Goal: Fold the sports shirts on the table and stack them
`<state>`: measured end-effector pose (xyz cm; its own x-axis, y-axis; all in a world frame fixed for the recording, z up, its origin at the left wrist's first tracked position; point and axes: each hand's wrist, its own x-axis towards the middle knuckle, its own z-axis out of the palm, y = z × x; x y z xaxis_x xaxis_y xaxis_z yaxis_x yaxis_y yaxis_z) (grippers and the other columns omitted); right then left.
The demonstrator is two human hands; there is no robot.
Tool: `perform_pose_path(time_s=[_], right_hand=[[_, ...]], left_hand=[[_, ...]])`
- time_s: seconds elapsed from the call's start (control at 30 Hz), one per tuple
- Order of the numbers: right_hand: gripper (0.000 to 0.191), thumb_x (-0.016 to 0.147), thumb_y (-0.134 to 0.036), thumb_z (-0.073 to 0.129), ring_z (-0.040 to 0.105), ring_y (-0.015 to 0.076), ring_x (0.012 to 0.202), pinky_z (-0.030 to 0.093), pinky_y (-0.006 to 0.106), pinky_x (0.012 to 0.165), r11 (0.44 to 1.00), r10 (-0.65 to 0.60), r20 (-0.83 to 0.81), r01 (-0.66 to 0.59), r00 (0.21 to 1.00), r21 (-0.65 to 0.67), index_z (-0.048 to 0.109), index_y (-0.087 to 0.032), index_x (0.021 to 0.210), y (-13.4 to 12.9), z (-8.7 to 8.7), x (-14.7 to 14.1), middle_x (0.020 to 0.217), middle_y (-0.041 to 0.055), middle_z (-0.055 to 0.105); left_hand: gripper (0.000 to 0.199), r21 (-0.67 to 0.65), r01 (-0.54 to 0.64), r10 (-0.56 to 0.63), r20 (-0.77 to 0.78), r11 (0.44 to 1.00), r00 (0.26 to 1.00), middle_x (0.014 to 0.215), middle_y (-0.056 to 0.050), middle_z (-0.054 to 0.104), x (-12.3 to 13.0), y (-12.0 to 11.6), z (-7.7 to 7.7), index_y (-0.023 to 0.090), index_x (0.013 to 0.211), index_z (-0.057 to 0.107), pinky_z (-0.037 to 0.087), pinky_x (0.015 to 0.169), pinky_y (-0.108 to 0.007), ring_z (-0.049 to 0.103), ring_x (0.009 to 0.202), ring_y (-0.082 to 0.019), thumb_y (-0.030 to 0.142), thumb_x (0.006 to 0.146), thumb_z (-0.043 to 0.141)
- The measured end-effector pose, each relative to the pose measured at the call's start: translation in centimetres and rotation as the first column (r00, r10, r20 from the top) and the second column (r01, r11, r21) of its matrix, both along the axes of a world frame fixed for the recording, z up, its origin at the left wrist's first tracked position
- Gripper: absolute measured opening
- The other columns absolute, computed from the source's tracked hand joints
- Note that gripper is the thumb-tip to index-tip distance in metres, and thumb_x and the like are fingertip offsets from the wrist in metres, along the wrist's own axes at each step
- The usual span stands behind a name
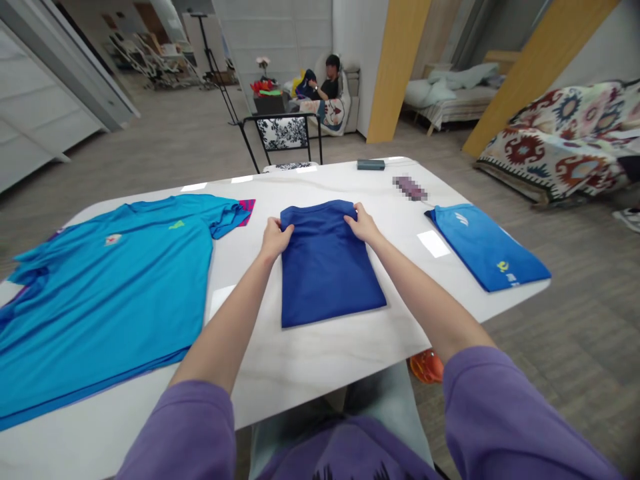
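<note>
A dark blue garment (330, 273), folded into a rough rectangle, lies flat on the white table (310, 367) in front of me. At its upper left edge my left hand (277, 238) pinches the fabric between thumb and fingers. My right hand (363, 225) grips the upper right corner the same way. To the left, a bright blue T-shirt (150, 280) is spread out, with a pink patterned sleeve end. A folded blue garment (485, 247) with a yellow and white print rests at the right end of the table.
A dark case (371, 165) and a blurred purplish item (410, 188) lie near the table's far edge. Beyond that edge stands a black-framed chair (283, 133). A seated person (330, 83) is farther back. An orange object (427, 366) is on the floor below.
</note>
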<state>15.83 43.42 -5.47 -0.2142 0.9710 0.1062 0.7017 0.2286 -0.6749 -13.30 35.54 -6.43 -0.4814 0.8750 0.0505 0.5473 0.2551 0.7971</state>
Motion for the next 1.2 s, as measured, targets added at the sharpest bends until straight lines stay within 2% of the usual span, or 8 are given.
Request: perform_pose_path(time_s=[0.23,0.43,0.6,0.7,0.77,0.97,1.07,1.2], right_hand=[[0.051,0.11,-0.059,0.048,0.071,0.0273,0.128,0.06,0.047,0.115,0.975,0.053,-0.324,0.021,0.945,0.221,0.045,-0.03,0.151,-9.1,7.2,8.3,0.137,0.0088,0.073],[0.072,0.107,-0.086,0.046,0.068,0.0327,0.134,0.063,0.049,0.109,0.876,-0.07,-0.359,0.229,0.931,0.424,0.045,-0.031,0.153,-18.2,14.6,21.7,0.14,0.0102,0.069],[0.071,0.101,-0.089,0.06,0.067,0.0342,0.136,0.063,0.05,0.106,0.763,-0.23,-0.325,0.377,0.917,0.524,0.047,-0.042,0.153,-20.8,22.1,33.5,0.14,0.006,0.071],[0.061,0.096,-0.078,0.077,0.065,0.0301,0.134,0.061,0.047,0.109,0.783,-0.218,-0.286,0.342,0.933,0.52,0.051,-0.052,0.145,-16.1,23.6,40.2,0.139,-0.0014,0.074],[0.058,0.098,-0.067,0.082,0.066,0.0264,0.126,0.059,0.045,0.111,0.813,-0.192,-0.242,0.292,0.951,0.504,0.052,-0.048,0.144,-10.3,21.9,44.4,0.138,-0.0016,0.075],[0.062,0.106,-0.031,0.077,0.065,0.0226,0.127,0.05,0.046,0.121,0.851,-0.453,0.026,0.424,0.891,0.309,0.05,-0.011,0.159,6.1,7.3,49.0,0.148,0.0178,0.071],[0.07,0.109,-0.043,0.071,0.05,0.0341,0.159,0.038,0.06,0.134,0.872,-0.468,0.201,0.413,0.86,0.263,0.048,-0.015,0.169,7.9,0.5,46.0,0.174,0.0212,0.052],[0.079,0.106,-0.076,0.062,0.035,0.0428,0.171,0.018,0.077,0.14,0.965,-0.243,0.366,0.186,0.898,0.185,0.054,-0.034,0.172,6.1,-4.2,42.3,0.182,0.0095,0.044]], left_hand=[[0.041,0.334,0.161,-0.323,0.519,0.929,0.791,0.107,-0.005,0.081,4.7,-9.0,10.2,0.018,0.117,0.075,0.064,0.09,-0.033,0.076,0.094,-0.019,0.033,0.08,0.085],[0.043,0.594,0.329,-0.612,0.368,0.734,0.7,0.12,0.0,0.084,15.2,-15.4,19.0,0.023,0.129,0.077,0.067,0.106,-0.039,0.079,0.113,-0.023,0.033,0.087,0.087],[0.044,0.747,0.403,-0.774,0.228,0.528,0.59,0.123,0.001,0.077,27.4,-13.3,21.6,0.019,0.13,0.064,0.064,0.114,-0.048,0.075,0.132,-0.027,0.029,0.09,0.076],[0.042,0.715,0.437,-0.788,0.261,0.546,0.558,0.126,-0.001,0.073,34.0,-6.8,19.3,0.021,0.133,0.055,0.065,0.109,-0.044,0.075,0.13,-0.026,0.031,0.095,0.07],[0.043,0.608,0.496,-0.749,0.274,0.621,0.603,0.129,-0.002,0.071,38.1,-0.3,15.7,0.025,0.139,0.05,0.066,0.104,-0.04,0.075,0.129,-0.026,0.035,0.101,0.067],[0.058,0.251,0.582,-0.626,0.166,0.774,0.762,0.133,-0.013,0.074,46.4,18.4,0.1,0.02,0.149,0.045,0.063,0.105,-0.042,0.075,0.122,-0.028,0.039,0.102,0.072],[0.074,0.096,0.576,-0.577,-0.023,0.812,0.817,0.125,-0.016,0.074,46.3,21.0,-4.6,0.014,0.152,0.047,0.056,0.116,-0.049,0.073,0.125,-0.033,0.042,0.094,0.083],[0.074,0.202,0.63,-0.593,-0.216,0.75,0.775,0.128,-0.013,0.07,42.4,17.5,-4.5,0.018,0.16,0.044,0.058,0.107,-0.047,0.073,0.111,-0.03,0.047,0.099,0.076]])
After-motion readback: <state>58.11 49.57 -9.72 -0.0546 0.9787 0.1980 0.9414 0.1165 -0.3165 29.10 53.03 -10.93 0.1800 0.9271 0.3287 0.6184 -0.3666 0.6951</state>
